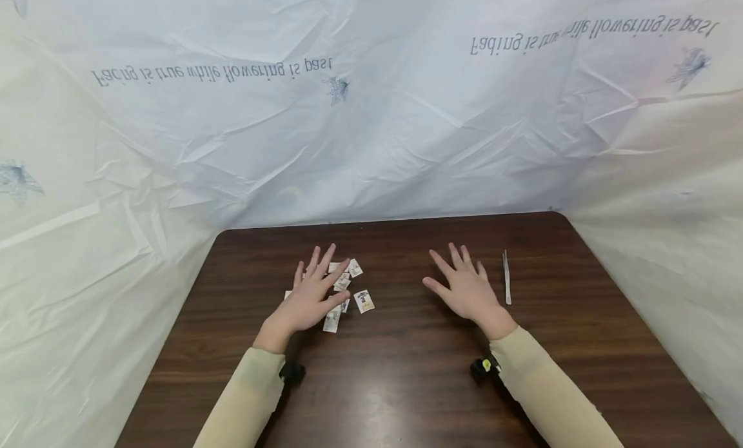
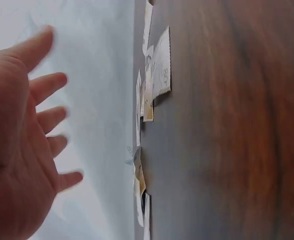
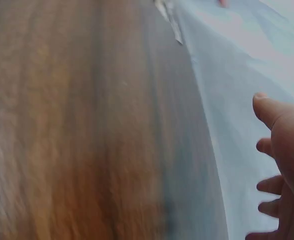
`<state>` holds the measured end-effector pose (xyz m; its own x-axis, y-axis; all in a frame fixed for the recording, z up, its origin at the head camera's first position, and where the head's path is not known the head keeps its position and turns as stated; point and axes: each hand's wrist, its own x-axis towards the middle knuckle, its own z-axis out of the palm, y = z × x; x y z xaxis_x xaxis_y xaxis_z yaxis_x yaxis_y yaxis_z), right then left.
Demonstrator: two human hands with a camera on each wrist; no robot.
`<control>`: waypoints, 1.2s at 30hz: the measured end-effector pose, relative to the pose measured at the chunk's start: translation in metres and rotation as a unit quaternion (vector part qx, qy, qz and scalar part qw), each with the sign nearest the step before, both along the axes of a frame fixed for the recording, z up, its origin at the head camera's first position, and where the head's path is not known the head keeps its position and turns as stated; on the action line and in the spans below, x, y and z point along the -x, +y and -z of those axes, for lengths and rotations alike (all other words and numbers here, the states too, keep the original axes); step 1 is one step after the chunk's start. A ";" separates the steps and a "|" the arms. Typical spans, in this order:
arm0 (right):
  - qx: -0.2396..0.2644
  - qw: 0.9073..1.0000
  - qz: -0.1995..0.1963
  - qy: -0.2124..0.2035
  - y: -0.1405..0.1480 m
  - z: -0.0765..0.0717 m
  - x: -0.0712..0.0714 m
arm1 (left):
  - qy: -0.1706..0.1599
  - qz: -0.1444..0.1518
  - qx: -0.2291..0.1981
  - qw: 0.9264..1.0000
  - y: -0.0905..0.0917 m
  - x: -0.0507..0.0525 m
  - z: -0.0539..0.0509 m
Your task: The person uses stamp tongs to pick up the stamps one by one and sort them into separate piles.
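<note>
Several postage stamps with perforated edges lie loosely scattered on the left half of the table, some overlapping. My left hand hovers above them with fingers spread, and it hides part of the group. In the left wrist view, stamps lie on the tabletop, one tilted up, apart from the left hand. My right hand is held over the right half with spread fingers and nothing in it. Just right of that hand lies a pair of metal tweezers. The right wrist view shows the right hand holding nothing.
The dark wooden table has rounded far corners. A white plastic sheet with printed lettering hangs behind the table and along both sides. Black wrist cameras are worn under the beige sleeves.
</note>
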<state>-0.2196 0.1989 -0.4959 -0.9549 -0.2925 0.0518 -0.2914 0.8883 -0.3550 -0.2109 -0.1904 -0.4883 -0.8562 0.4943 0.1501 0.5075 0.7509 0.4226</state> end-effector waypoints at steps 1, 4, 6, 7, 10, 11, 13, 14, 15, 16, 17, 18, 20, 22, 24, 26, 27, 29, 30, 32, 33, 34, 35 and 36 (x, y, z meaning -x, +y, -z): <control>0.013 1.000 -0.002 0.000 0.003 -0.001 0.000 | 0.002 0.009 -0.017 1.000 0.000 0.000 0.000; 0.056 0.998 -0.008 0.000 0.016 -0.003 0.001 | 0.014 0.032 -0.052 0.998 0.002 0.002 0.000; 0.084 0.996 -0.012 -0.001 0.025 -0.003 0.001 | 0.021 0.037 -0.063 0.997 0.004 0.003 0.002; 0.100 0.995 -0.014 -0.002 0.030 -0.003 0.001 | 0.020 0.036 -0.069 0.997 0.005 0.004 0.003; 0.139 0.990 -0.015 0.003 0.047 -0.001 0.001 | 0.010 0.026 -0.084 0.996 0.011 0.007 0.004; 0.151 0.988 -0.012 0.003 0.053 -0.001 0.001 | 0.002 0.020 -0.089 0.996 0.013 0.008 0.004; 0.176 0.984 -0.001 -0.001 0.064 0.000 0.000 | -0.009 0.010 -0.097 0.995 0.018 0.011 0.005; 0.184 0.983 0.008 -0.002 0.070 0.000 0.000 | -0.016 0.007 -0.100 0.995 0.020 0.012 0.005; 0.192 0.981 0.019 -0.003 0.076 0.001 -0.001 | -0.022 0.005 -0.102 0.995 0.022 0.013 0.006; 0.202 0.979 0.032 -0.005 0.082 0.001 -0.002 | -0.029 0.004 -0.102 0.994 0.025 0.015 0.007; 0.210 0.977 0.047 -0.004 0.087 0.001 -0.003 | -0.033 0.005 -0.103 0.994 0.027 0.016 0.007; 0.217 0.974 0.063 -0.001 0.092 0.002 -0.003 | -0.038 0.006 -0.103 0.994 0.029 0.018 0.008; 0.228 0.969 0.098 0.010 0.102 0.004 -0.004 | -0.048 0.010 -0.103 0.993 0.032 0.021 0.009; 0.242 0.961 0.133 0.016 0.109 0.006 -0.005 | -0.053 0.018 -0.106 0.993 0.035 0.024 0.011; 0.248 0.954 0.165 0.018 0.116 0.009 -0.005 | -0.064 0.024 -0.110 0.992 0.037 0.025 0.012; 0.253 0.949 0.185 0.012 0.119 0.011 -0.005 | -0.078 0.027 -0.111 0.990 0.038 0.026 0.014; 0.255 0.948 0.193 0.006 0.120 0.012 -0.005 | -0.085 0.027 -0.113 0.990 0.038 0.027 0.014; 0.255 0.946 0.202 -0.004 0.121 0.015 -0.004 | -0.093 0.024 -0.110 0.989 0.037 0.026 0.015; 0.256 0.945 0.204 -0.011 0.121 0.015 -0.003 | -0.095 0.023 -0.109 0.989 0.037 0.026 0.015; 0.257 0.943 0.209 -0.021 0.121 0.017 -0.003 | -0.095 0.021 -0.108 0.989 0.038 0.026 0.016; 0.259 0.942 0.213 -0.026 0.121 0.017 -0.003 | -0.093 0.021 -0.107 0.990 0.038 0.026 0.016; 0.260 0.941 0.216 -0.030 0.122 0.018 -0.003 | -0.090 0.022 -0.106 0.990 0.039 0.026 0.016; 0.261 0.939 0.219 -0.034 0.122 0.018 -0.003 | -0.089 0.025 -0.107 0.990 0.040 0.026 0.016; 0.265 0.937 0.223 -0.038 0.123 0.018 -0.004 | -0.088 0.026 -0.105 0.990 0.041 0.026 0.015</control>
<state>-0.2154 0.3224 -0.5142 -0.9828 0.1848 0.0036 0.1117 0.6094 -0.7849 -0.2371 -0.1490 -0.5037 -0.8521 0.5128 0.1045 0.4481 0.6116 0.6520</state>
